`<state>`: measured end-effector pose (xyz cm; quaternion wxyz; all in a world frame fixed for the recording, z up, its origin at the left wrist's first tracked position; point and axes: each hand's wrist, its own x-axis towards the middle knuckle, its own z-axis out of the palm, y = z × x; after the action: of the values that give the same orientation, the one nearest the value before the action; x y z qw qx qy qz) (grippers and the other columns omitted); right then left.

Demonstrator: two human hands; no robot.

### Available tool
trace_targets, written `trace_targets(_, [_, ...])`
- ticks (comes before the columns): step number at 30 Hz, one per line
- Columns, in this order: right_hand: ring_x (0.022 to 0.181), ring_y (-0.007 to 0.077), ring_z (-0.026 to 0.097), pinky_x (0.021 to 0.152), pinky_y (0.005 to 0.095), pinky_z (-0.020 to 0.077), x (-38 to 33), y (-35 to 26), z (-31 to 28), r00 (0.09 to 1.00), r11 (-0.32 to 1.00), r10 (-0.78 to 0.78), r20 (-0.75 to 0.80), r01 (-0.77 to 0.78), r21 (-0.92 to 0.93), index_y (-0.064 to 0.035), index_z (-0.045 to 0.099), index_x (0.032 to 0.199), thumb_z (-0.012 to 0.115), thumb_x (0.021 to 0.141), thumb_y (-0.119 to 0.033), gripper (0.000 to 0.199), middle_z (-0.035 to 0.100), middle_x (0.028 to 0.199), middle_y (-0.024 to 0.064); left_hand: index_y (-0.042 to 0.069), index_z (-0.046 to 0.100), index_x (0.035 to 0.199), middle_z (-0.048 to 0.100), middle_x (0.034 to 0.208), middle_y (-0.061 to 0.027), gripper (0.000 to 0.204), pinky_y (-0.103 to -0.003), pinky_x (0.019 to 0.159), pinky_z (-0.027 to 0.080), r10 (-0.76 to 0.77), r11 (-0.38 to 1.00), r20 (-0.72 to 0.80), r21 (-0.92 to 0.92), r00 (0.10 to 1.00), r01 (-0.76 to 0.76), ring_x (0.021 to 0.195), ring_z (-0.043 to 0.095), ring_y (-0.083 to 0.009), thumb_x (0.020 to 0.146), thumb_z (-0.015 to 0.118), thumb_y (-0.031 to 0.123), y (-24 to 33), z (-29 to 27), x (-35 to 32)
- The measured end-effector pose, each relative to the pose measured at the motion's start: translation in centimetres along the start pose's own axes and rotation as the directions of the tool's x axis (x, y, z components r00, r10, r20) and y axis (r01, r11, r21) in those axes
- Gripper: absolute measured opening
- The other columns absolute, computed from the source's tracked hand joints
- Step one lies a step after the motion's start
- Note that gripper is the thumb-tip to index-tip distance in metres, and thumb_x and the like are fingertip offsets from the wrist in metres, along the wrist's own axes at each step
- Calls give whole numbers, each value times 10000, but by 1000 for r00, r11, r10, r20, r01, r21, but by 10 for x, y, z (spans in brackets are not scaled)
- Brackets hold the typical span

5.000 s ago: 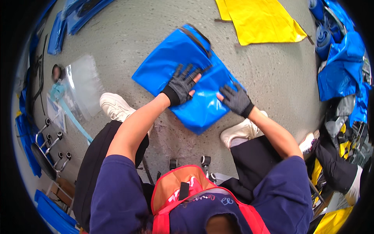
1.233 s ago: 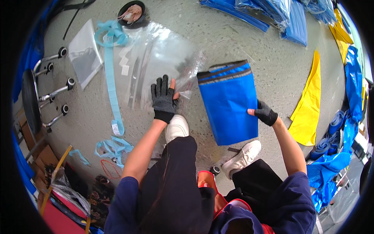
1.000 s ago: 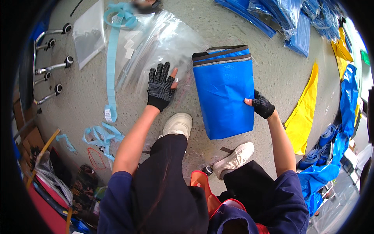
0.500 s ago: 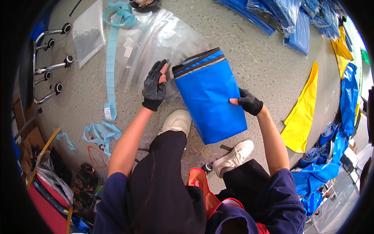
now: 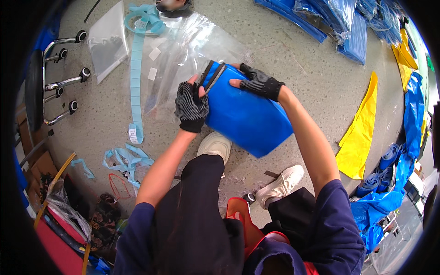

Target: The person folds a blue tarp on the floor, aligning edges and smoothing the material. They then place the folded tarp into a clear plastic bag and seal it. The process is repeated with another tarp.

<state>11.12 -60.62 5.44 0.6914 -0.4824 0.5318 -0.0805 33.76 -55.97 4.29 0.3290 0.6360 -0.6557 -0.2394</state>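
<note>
A folded blue sheet-like piece [image 5: 250, 112], smooth with black and grey trim along one end, is held above the floor between my hands. My left hand [image 5: 191, 103], in a dark fingerless glove, grips its trimmed left edge between thumb and fingers. My right hand [image 5: 259, 82], gloved the same way, pinches the upper edge, thumb on the front face and fingers partly behind it. Several clear plastic bags [image 5: 176, 57] lie spread on the floor beyond. A light-blue strip of labels [image 5: 136, 87] runs beside them, its roll [image 5: 144, 20] at the far end.
At far right lie plastic-wrapped blue bundles [image 5: 352, 41]. A yellow fabric piece [image 5: 360, 133] and rolled blue pieces [image 5: 370, 183] are on the right. A wheeled chair base [image 5: 62, 85] stands left, near crumpled light-blue strip scraps [image 5: 126, 160]. My shoes [image 5: 214, 145] flank the work.
My right hand has moved from the piece's right side up to its top edge. My left hand has come onto its trimmed edge, and the piece has turned anticlockwise.
</note>
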Motion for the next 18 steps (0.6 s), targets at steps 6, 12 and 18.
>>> trace_targets(6, [1320,365,360,1089,416,301,22,-12,2,999,984,-32,-11,30,-176,-112,167,1479,695,655,-626,1105,335,1436,245,30,602,953,598,827,-101,92,-323,704,471,63,997,-64,-38,996,-65,736,600,-211,875,584,76,-14,7,7])
trace_targets(12, [1259,342,435,1046,382,351,25,-10,8,998,995,-49,-51,44,-91,1,400,1362,741,663,-534,943,443,1352,245,31,600,897,596,806,-93,61,-309,669,461,62,997,-151,-26,987,-66,706,587,-200,864,610,82,-2,12,16])
trace_targets(18, [961,199,582,845,309,452,12,-11,13,973,979,-190,-131,198,45,-18,589,1043,755,713,-427,551,628,979,113,78,596,857,593,768,-93,63,-379,672,426,225,973,-105,84,969,-217,725,571,-289,825,626,124,8,5,21])
